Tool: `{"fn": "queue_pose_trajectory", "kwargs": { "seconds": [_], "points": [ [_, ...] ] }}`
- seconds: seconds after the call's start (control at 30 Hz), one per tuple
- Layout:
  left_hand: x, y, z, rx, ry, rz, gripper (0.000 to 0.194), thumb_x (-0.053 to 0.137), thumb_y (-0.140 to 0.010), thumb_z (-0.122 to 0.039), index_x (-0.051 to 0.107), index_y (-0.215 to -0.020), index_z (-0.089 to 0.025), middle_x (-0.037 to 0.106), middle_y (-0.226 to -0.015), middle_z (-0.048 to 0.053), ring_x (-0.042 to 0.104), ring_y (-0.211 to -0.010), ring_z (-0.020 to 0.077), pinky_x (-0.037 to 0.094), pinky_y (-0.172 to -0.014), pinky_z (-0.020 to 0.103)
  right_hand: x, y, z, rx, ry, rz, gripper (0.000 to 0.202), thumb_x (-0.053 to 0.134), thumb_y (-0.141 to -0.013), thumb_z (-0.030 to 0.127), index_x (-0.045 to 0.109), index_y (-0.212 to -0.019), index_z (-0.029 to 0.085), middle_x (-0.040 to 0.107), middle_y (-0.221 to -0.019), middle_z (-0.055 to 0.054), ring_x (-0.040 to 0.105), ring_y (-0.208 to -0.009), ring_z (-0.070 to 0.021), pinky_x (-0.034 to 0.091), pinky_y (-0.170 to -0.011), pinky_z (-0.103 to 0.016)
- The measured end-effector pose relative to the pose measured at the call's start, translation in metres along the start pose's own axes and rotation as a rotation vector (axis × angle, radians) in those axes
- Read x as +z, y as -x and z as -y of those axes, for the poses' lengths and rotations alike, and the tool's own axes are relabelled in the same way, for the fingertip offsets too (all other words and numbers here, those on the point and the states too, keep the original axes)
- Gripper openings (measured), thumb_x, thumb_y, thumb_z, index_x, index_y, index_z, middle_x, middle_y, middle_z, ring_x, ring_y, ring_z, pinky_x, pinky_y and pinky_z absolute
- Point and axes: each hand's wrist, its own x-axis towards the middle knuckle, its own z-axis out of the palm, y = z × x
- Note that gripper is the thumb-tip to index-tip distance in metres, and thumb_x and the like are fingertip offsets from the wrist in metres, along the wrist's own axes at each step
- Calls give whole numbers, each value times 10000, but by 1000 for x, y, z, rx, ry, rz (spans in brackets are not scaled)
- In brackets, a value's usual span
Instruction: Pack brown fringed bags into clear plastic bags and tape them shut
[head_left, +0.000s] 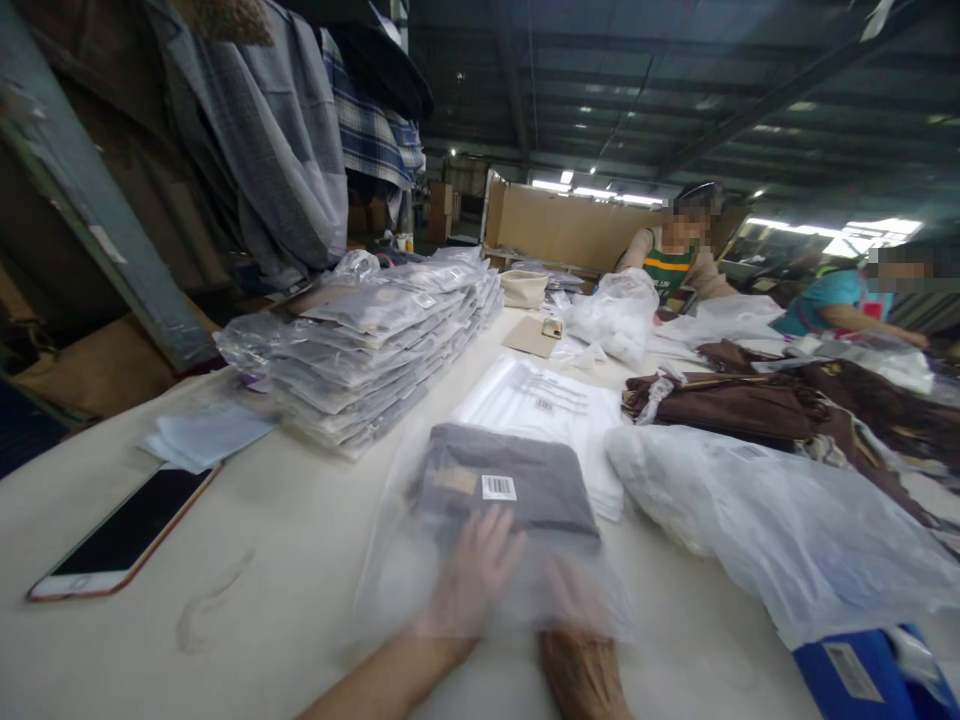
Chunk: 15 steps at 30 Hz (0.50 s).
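Here's the grey bagged bundle (551,510) on the tabletop (292,580), barcode label (499,488) facing up. I've got my left hand (480,565) on its near part, fingers spread, clutching nothing; my right hand (577,620) blurs at its near edge, grip I can't tell. Left of the bundle: a phone (124,535); beyond, leftward, stacked packets (367,350).

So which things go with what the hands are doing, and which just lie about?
In use:
bagged grey bundle, at left hand and right hand
probably white bags
probably bagged stack

Probably just lying about:
phone
pale blue sheets
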Motion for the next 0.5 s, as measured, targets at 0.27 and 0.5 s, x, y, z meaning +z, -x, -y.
{"fn": "queue_pose_trajectory", "kwargs": {
  "seconds": [0.27, 0.5],
  "points": [
    [-15, -47, 19, 230, 139, 261, 494, 449, -924, -303, 289, -1390, -346, 304, -1465, 135, 300, -1339, 319, 421, -928, 489, 3, 13, -10, -165, -121, 39, 409, 364, -745, 49, 591, -1049, 201, 665, -922, -87, 629, -861, -208, 536, -705, -318],
    [-3, -41, 1, 153, 85, 247, 617, 441, -860, -51, 315, -1390, -341, 355, -1444, 119, 397, -1274, 357, 489, -863, 486, 40, 54, 17, -84, -225, 178, 294, 460, -825, 166, 635, -997, 327, 683, -816, 2, 613, -778, -183, 511, -739, -313]
  ]
}}
